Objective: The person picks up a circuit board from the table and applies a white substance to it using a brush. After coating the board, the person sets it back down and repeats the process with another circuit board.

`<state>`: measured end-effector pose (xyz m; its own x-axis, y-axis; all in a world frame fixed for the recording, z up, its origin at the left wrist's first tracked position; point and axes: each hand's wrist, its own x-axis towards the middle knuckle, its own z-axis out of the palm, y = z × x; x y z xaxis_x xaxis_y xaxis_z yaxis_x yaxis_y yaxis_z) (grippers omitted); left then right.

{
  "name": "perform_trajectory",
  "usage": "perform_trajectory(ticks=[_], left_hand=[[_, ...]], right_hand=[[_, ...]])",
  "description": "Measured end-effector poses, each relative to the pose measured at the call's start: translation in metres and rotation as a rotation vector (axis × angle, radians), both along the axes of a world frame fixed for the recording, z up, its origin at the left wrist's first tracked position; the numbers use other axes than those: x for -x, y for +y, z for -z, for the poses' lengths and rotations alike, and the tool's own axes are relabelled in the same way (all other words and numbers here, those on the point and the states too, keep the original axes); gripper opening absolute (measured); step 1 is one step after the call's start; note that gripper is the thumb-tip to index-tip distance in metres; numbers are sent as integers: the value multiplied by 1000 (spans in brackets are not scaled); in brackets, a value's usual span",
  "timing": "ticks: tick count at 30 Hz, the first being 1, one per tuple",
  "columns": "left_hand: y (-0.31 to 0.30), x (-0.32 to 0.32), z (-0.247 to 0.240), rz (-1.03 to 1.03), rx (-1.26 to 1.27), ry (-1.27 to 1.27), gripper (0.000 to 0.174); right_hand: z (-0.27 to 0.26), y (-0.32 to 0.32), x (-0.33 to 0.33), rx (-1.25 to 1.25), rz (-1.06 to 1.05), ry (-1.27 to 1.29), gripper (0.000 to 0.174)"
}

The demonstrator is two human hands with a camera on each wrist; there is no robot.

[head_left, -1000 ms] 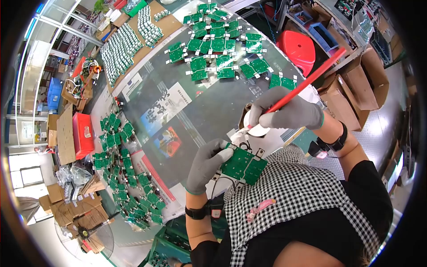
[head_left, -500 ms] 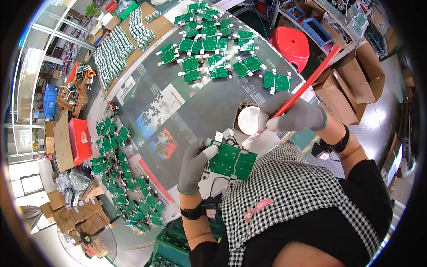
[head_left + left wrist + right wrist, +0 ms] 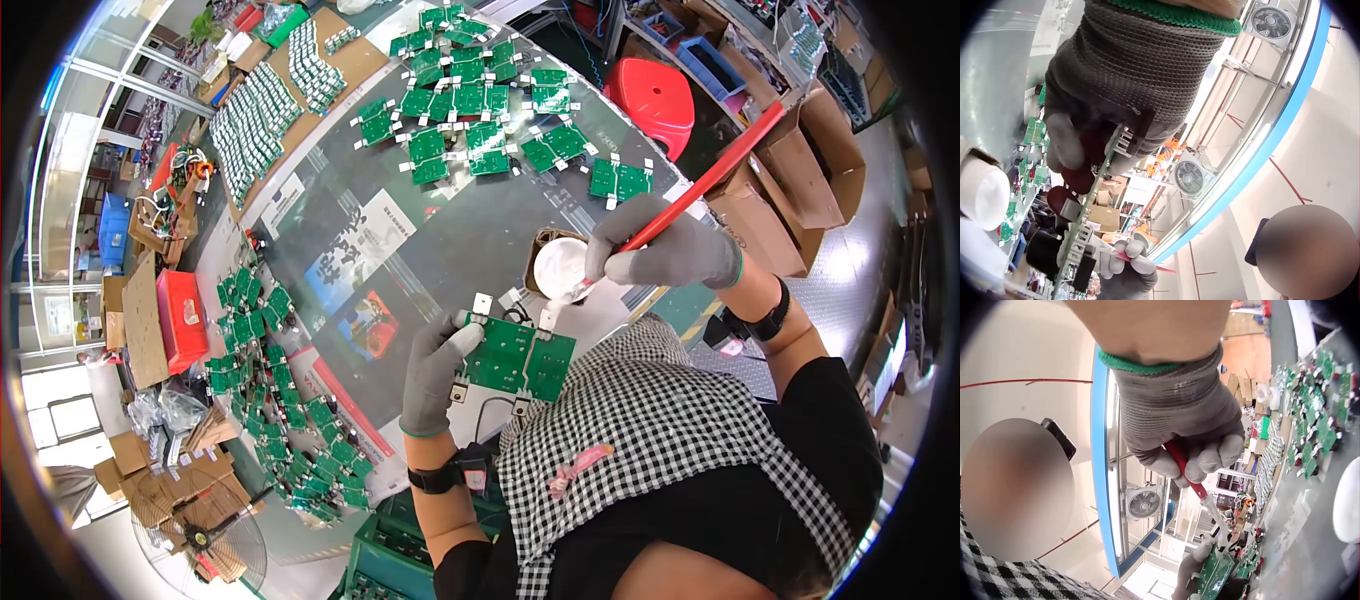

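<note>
My gloved left hand [image 3: 430, 375] grips a green circuit board [image 3: 515, 358] by its left edge, thumb on top. Metal tabs stick out from the board's upper and lower edges. Seen edge-on in the left wrist view, its underside carries a black cylinder [image 3: 1044, 255] and dark red round parts. My gloved right hand [image 3: 670, 245] holds a red-handled brush [image 3: 715, 170] like a pen. Its white-coated bristles [image 3: 575, 291] are at the lower rim of a white tub [image 3: 558, 266], just above the board's upper right tab. The tub stands in a small brown box [image 3: 531, 272].
Several green boards [image 3: 487, 150] lie in rows at the table's far end, and a pile of more boards [image 3: 290, 430] runs along its left side. A red stool [image 3: 650, 100] and cardboard boxes [image 3: 815, 180] stand at the right. A floor fan [image 3: 200, 540] is lower left.
The board has turned flatter and moved slightly left in the head view. The brush tip, earlier on the board's upper right tab, has lifted away toward the tub.
</note>
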<state>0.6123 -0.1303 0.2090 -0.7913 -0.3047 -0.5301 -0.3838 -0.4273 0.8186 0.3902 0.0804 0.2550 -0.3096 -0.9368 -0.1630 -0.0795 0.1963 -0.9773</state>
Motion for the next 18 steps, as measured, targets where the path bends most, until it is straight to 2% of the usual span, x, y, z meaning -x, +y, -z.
perform_trajectory(ticks=[1,4,8,10,12,16,18], left_hand=[[-1,-1,1,-11,-19,5,15],[1,-1,3,-140,35,-34,15],[14,12,14,-379,-49,154,19],[27,26,12,-494,-95,242,21],[29,27,10,-445,-114,328,25],[30,30,16,-447,-102,360,28],[31,32,15,-489,-92,343,25]], right_hand=[[-1,2,1,-27,24,55,13],[-11,6,3,-51,147,-145,15],[-20,5,-21,80,221,-248,18],[-26,1,-35,137,135,-158,19],[-18,0,-42,204,58,-21,19],[-8,-2,-44,371,67,55,16],[-3,-6,-46,434,54,222,15]])
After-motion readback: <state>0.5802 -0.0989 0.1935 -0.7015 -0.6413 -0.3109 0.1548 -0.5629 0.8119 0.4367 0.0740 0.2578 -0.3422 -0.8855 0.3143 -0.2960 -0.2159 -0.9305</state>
